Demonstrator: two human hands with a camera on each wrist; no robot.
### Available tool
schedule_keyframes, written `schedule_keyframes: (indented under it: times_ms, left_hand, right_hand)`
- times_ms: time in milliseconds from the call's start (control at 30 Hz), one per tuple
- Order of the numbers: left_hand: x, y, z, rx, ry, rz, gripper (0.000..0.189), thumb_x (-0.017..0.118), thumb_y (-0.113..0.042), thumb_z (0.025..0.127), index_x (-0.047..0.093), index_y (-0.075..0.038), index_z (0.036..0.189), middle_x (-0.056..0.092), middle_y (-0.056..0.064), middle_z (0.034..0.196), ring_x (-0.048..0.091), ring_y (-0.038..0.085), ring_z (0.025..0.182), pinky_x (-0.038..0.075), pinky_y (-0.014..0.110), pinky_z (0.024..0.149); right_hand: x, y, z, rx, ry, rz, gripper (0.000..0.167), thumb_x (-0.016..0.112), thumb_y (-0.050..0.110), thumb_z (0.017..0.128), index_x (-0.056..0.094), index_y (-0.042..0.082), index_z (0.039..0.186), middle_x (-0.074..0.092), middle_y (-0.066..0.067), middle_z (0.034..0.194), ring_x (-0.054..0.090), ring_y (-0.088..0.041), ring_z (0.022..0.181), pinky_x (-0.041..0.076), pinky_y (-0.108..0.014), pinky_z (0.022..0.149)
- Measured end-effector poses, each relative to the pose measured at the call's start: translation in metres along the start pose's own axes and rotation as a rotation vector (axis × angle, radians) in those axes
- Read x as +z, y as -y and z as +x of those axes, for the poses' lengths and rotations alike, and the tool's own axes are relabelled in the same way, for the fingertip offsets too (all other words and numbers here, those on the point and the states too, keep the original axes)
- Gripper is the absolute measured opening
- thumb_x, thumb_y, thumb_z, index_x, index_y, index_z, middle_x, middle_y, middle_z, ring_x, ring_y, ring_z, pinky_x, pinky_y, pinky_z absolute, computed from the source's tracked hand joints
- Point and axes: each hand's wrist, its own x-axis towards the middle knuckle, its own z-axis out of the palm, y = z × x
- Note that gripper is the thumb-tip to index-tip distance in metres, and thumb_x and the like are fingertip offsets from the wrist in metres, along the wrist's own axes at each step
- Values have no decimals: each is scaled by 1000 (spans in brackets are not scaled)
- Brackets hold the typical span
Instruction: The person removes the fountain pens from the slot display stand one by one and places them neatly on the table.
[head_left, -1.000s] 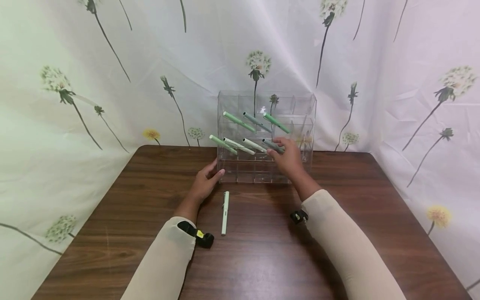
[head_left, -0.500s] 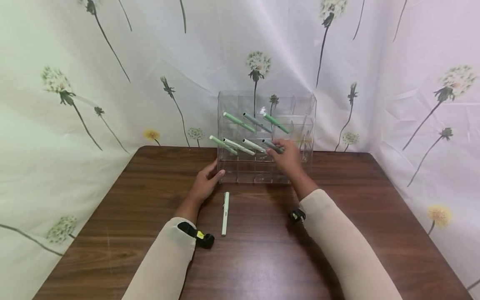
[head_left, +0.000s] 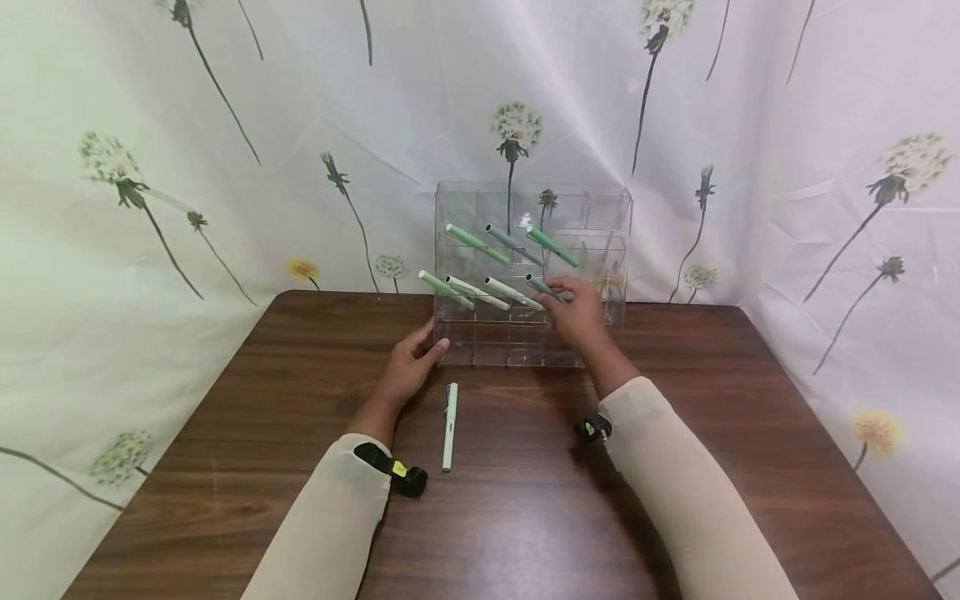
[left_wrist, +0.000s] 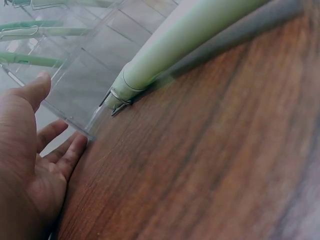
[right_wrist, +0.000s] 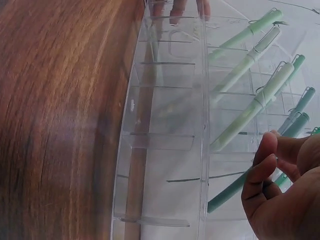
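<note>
Fingers of right hand pinch grey-green pen in organizer; left hand relaxed.

Dark brown wood-grain table, set against a draped backdrop. Directly on its surface: 1 clear acrylic organizer standing upright near the far edge, its front divided into rows of small compartments (7 pens rest slanted in its upper rows); 1 pale green pen lying loose just in front of the organizer, lengthwise toward the near edge, its clip end close to the organizer's base in the left wrist view. The left hand rests on the tabletop at the organizer's lower left corner.
</note>
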Motion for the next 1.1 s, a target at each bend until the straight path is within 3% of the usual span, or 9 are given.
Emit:
schedule_keyframes:
  times_ms: [133, 300, 433, 533, 700, 767, 900, 1000, 1100]
  left_hand:
    - [-1, 0, 0, 0, 5, 4, 64, 68, -25, 111, 42, -22, 170, 46, 15, 172, 51, 38, 155, 43, 56, 125]
    - [-1, 2, 0, -5, 12, 8, 65, 67, -26, 111, 41, -22, 170, 41, 11, 175, 47, 36, 158, 43, 55, 126]
    - [-1, 3, -1, -6, 14, 0, 65, 68, -27, 111, 41, -23, 170, 40, 10, 176, 44, 36, 160, 41, 56, 128]
    - [-1, 3, 0, 0, 16, -11, 65, 68, -27, 111, 41, -23, 170, 40, 11, 176, 45, 37, 159, 42, 56, 127]
    - [-1, 2, 0, -3, 15, -5, 65, 68, -28, 111, 41, -23, 170, 40, 11, 176, 44, 37, 160, 40, 56, 128]
    - [-1, 1, -1, -3, 16, 4, 65, 68, -28, 111, 41, -22, 170, 40, 12, 176, 44, 37, 160, 40, 56, 128]
    - [-1, 1, -2, 3, 12, -5, 65, 69, -26, 110, 42, -21, 169, 41, 13, 175, 46, 38, 158, 42, 56, 127]
    - [-1, 1, -1, 7, 8, -13, 65, 69, -26, 110, 43, -20, 169, 42, 13, 175, 48, 39, 157, 42, 56, 126]
    - [0, 1, -1, 6, 6, -17, 65, 69, -24, 110, 43, -20, 169, 42, 14, 175, 48, 40, 157, 42, 56, 126]
  right_hand:
    - [0, 0, 0, -25, -17, -14, 31, 79, 9, 102, 77, 1, 132, 66, -24, 131, 68, -19, 58, 67, -46, 64]
    - [1, -2, 0, -44, -32, -46, 29, 78, 9, 102, 78, 2, 131, 68, -21, 132, 77, -41, 89, 61, -26, 58]
    - [0, 0, -1, -30, -36, -19, 29, 77, 8, 103, 77, 3, 131, 67, -19, 132, 76, -45, 100, 62, -28, 58]
    - [-1, 3, -1, -74, -63, -32, 26, 78, 7, 102, 78, 1, 127, 69, -20, 128, 73, -40, 110, 66, -40, 77]
    - [-5, 6, -1, -141, -91, -33, 22, 78, 7, 102, 80, 1, 123, 69, -19, 123, 65, -35, 127, 60, -53, 106]
    - [-5, 8, -1, -144, -93, -23, 22, 77, 7, 102, 80, 1, 124, 67, -18, 123, 64, -31, 127, 62, -49, 104]
    - [-7, 13, -4, -170, -112, -4, 22, 76, 4, 102, 79, 0, 123, 64, -16, 121, 68, -20, 99, 65, -31, 82]
    - [-10, 18, -6, -222, -123, -21, 21, 76, 4, 102, 78, -1, 123, 64, -17, 119, 63, -13, 81, 58, -18, 66]
    - [-13, 24, -8, -292, -147, -67, 21, 77, 6, 102, 79, -1, 122, 67, -18, 115, 58, -11, 79, 51, -12, 62]
